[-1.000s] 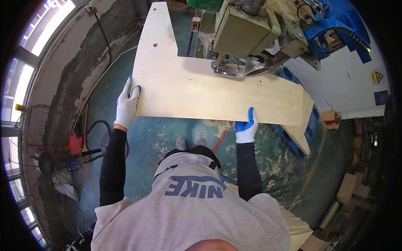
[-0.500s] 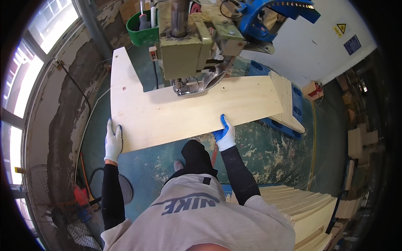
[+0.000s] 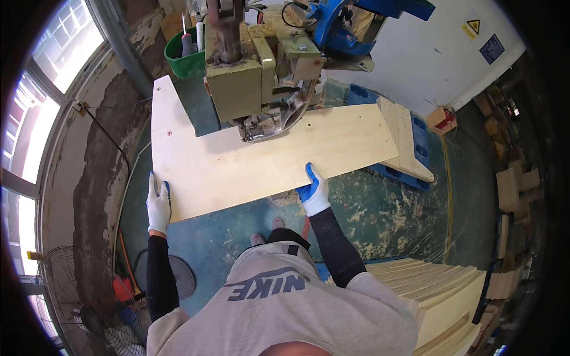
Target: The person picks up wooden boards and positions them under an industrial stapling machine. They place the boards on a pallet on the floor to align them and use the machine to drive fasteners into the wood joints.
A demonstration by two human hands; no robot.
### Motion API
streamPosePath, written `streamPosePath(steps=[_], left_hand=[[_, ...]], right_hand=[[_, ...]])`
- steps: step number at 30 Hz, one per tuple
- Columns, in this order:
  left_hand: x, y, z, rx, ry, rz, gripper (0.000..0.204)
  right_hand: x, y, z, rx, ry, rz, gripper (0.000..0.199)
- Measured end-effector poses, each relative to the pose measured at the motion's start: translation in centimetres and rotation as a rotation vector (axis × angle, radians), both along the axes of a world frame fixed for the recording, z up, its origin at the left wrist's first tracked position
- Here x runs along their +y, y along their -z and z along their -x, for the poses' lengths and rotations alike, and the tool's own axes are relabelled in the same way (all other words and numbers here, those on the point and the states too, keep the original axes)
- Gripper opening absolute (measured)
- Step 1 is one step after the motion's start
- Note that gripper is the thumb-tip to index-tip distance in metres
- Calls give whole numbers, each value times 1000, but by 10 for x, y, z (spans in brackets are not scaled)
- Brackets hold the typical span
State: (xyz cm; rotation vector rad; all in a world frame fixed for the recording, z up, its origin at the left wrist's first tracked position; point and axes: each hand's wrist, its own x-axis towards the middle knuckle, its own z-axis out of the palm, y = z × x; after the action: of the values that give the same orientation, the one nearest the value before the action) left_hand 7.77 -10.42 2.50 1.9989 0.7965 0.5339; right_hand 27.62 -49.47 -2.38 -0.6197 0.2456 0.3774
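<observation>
An L-shaped pale plywood panel [image 3: 237, 172] lies level beneath the head of an old cream-green machine [image 3: 234, 89]. The machine's metal nose [image 3: 261, 129] is at the panel's inner edge and hides part of it. My left hand [image 3: 158, 203], in a white glove with blue on the fingers, grips the panel's near left corner, thumb on top. On the near edge, right of the middle, my right hand [image 3: 313, 191] holds on with its blue-coated thumb above and fingers hidden beneath. Small round marks dot the panel.
A green bin [image 3: 187, 62] with tools hangs beside the machine, and a blue curved part [image 3: 344, 29] is mounted on it. Timber pieces [image 3: 405, 139] lie on a blue pallet [image 3: 421, 141] at right. Stacked plywood parts [image 3: 439, 296] stand near right; a wire fan [image 3: 83, 296] stands near left.
My raised knee has gone down, and both shoes now show on the floor. The view has shifted slightly; the panel stays under the machine's nose with both hands on it.
</observation>
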Motion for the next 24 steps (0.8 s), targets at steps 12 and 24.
streamPosePath(steps=[12,24], left_hand=[[-34,-4,22,-28,-119,-126,61],[-2,-16,166,-129,-329,-41,51]], right_hand=[[-58,15,-58,-106,85,59,45],[-20,14,39,26,-196,109,44]])
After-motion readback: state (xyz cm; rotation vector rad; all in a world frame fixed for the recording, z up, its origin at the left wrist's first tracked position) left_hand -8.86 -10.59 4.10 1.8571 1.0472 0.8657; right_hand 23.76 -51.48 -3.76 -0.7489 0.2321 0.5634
